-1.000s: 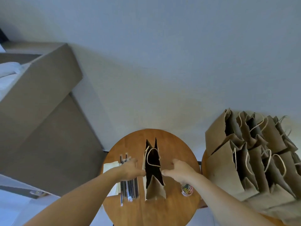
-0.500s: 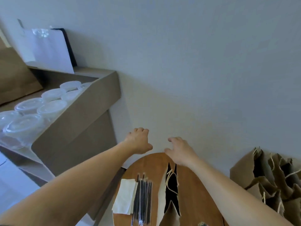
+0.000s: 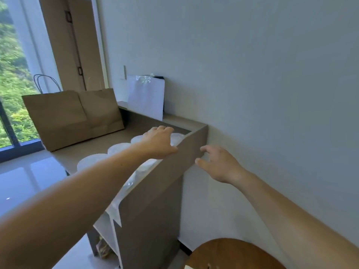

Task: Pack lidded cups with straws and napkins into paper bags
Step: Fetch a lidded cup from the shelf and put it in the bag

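Several lidded cups (image 3: 118, 148) sit on the counter (image 3: 101, 141) for fetching: our left hand (image 3: 159, 144) is over them, grasp impossible to tell, our right hand (image 3: 220, 165) loose and empty alongside; next, we judge, a gentle upright lift.

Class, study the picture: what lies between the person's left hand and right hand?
In the head view, the counter's raised grey end wall stands between the left hand, over the lidded cups, and the right hand, outside it.

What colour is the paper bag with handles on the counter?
The paper bag is plain brown; the head view shows it.
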A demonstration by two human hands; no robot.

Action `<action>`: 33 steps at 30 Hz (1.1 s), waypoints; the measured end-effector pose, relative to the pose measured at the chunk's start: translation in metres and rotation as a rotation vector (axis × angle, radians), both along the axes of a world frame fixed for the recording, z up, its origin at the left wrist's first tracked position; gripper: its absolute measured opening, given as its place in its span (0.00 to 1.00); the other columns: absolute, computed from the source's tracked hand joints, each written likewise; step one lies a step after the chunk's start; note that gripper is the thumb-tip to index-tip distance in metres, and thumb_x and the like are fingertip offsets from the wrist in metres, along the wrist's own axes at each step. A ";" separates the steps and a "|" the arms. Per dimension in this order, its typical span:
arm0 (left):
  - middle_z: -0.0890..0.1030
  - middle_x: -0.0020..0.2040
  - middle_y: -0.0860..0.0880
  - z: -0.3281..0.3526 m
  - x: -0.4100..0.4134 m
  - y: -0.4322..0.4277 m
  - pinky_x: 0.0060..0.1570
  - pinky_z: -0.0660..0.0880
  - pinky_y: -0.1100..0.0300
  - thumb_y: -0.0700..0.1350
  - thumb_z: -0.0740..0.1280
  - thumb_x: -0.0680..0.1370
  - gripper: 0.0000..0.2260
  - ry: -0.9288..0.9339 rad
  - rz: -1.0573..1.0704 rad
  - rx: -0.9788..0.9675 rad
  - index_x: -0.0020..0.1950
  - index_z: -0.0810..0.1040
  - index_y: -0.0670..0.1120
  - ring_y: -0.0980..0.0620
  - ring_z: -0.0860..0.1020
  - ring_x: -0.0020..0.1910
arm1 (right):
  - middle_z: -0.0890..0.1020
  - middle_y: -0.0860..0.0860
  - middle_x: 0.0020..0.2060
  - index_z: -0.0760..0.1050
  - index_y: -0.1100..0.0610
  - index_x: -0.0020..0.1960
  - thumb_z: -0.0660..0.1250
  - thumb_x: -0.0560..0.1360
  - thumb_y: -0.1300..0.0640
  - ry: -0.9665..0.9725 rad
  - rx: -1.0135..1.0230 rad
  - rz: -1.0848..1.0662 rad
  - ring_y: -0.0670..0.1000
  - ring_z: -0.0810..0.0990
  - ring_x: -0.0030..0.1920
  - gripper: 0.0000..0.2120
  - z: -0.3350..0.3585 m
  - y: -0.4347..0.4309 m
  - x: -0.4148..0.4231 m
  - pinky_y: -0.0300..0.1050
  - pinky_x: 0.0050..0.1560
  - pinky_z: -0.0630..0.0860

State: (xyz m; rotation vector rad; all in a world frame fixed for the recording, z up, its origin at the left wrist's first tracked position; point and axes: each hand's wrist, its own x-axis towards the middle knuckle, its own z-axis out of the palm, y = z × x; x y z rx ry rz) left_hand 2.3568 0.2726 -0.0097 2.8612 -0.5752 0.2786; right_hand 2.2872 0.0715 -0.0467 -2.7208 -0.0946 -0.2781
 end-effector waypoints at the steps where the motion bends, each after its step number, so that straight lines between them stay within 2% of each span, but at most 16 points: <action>1: 0.67 0.74 0.47 0.003 0.011 0.022 0.63 0.69 0.48 0.54 0.67 0.75 0.31 0.007 0.022 -0.008 0.76 0.63 0.48 0.43 0.66 0.71 | 0.72 0.53 0.69 0.70 0.55 0.72 0.64 0.78 0.44 -0.013 -0.005 0.035 0.54 0.72 0.67 0.26 0.006 0.019 0.013 0.47 0.65 0.68; 4: 0.68 0.73 0.46 0.007 0.044 0.089 0.62 0.70 0.47 0.54 0.67 0.75 0.31 0.035 0.128 0.013 0.76 0.63 0.48 0.43 0.67 0.70 | 0.73 0.51 0.67 0.71 0.54 0.69 0.65 0.77 0.45 -0.023 -0.004 0.134 0.54 0.73 0.65 0.23 0.017 0.079 0.051 0.47 0.59 0.70; 9: 0.68 0.72 0.46 -0.005 0.079 0.186 0.65 0.70 0.44 0.56 0.68 0.74 0.32 0.105 0.272 0.039 0.76 0.63 0.49 0.43 0.67 0.70 | 0.68 0.51 0.73 0.66 0.53 0.73 0.64 0.78 0.43 0.055 -0.052 0.293 0.53 0.67 0.71 0.28 0.024 0.171 0.104 0.51 0.69 0.67; 12: 0.68 0.72 0.46 -0.016 0.092 0.228 0.65 0.70 0.46 0.57 0.68 0.74 0.32 0.139 0.324 0.036 0.75 0.64 0.50 0.43 0.67 0.69 | 0.67 0.50 0.73 0.65 0.52 0.75 0.65 0.77 0.42 0.117 -0.059 0.393 0.52 0.68 0.71 0.30 0.023 0.218 0.122 0.50 0.69 0.67; 16: 0.68 0.72 0.47 -0.027 0.105 0.267 0.63 0.71 0.47 0.57 0.68 0.73 0.32 0.159 0.377 0.023 0.75 0.64 0.51 0.44 0.67 0.69 | 0.64 0.49 0.74 0.61 0.52 0.77 0.68 0.74 0.37 0.225 -0.143 0.538 0.51 0.65 0.72 0.37 0.016 0.263 0.135 0.48 0.70 0.66; 19: 0.67 0.73 0.47 -0.033 0.113 0.287 0.62 0.71 0.49 0.56 0.67 0.74 0.33 0.168 0.410 0.007 0.77 0.62 0.52 0.44 0.67 0.70 | 0.66 0.47 0.73 0.61 0.49 0.77 0.70 0.66 0.30 0.274 -0.261 0.606 0.51 0.66 0.72 0.46 0.006 0.284 0.141 0.47 0.66 0.66; 22: 0.67 0.72 0.47 -0.038 0.120 0.296 0.60 0.71 0.51 0.56 0.67 0.74 0.33 0.176 0.412 -0.007 0.77 0.61 0.51 0.44 0.67 0.69 | 0.68 0.46 0.72 0.58 0.46 0.77 0.71 0.58 0.25 0.259 -0.455 0.641 0.54 0.65 0.71 0.54 -0.005 0.296 0.147 0.50 0.69 0.62; 24: 0.68 0.71 0.48 -0.040 0.124 0.297 0.58 0.72 0.52 0.56 0.67 0.74 0.33 0.179 0.402 -0.012 0.77 0.62 0.51 0.45 0.68 0.68 | 0.67 0.46 0.72 0.56 0.46 0.77 0.73 0.58 0.26 0.255 -0.523 0.675 0.53 0.64 0.72 0.55 -0.013 0.300 0.153 0.54 0.73 0.53; 26: 0.68 0.71 0.48 -0.042 0.128 0.296 0.58 0.72 0.52 0.56 0.67 0.74 0.32 0.179 0.393 -0.016 0.76 0.62 0.51 0.45 0.68 0.68 | 0.68 0.47 0.72 0.55 0.46 0.77 0.74 0.59 0.29 0.255 -0.522 0.686 0.52 0.64 0.71 0.54 -0.019 0.301 0.157 0.55 0.75 0.50; 27: 0.68 0.71 0.48 -0.043 0.129 0.295 0.59 0.72 0.51 0.56 0.67 0.74 0.32 0.181 0.387 -0.017 0.76 0.62 0.51 0.45 0.68 0.68 | 0.69 0.47 0.70 0.57 0.46 0.77 0.74 0.60 0.31 0.241 -0.501 0.686 0.52 0.66 0.69 0.52 -0.021 0.302 0.158 0.53 0.73 0.53; 30: 0.68 0.72 0.48 -0.040 0.134 0.292 0.60 0.72 0.50 0.56 0.67 0.74 0.33 0.176 0.364 -0.014 0.76 0.62 0.51 0.45 0.67 0.69 | 0.73 0.48 0.63 0.62 0.47 0.74 0.75 0.61 0.36 0.170 -0.418 0.674 0.51 0.68 0.58 0.47 -0.021 0.304 0.159 0.45 0.56 0.61; 33: 0.68 0.72 0.47 -0.028 0.140 0.290 0.62 0.71 0.49 0.56 0.68 0.73 0.33 0.136 0.337 -0.035 0.76 0.63 0.50 0.45 0.68 0.69 | 0.70 0.49 0.60 0.60 0.45 0.74 0.76 0.62 0.39 0.147 -0.302 0.622 0.52 0.69 0.60 0.46 -0.002 0.299 0.160 0.46 0.57 0.69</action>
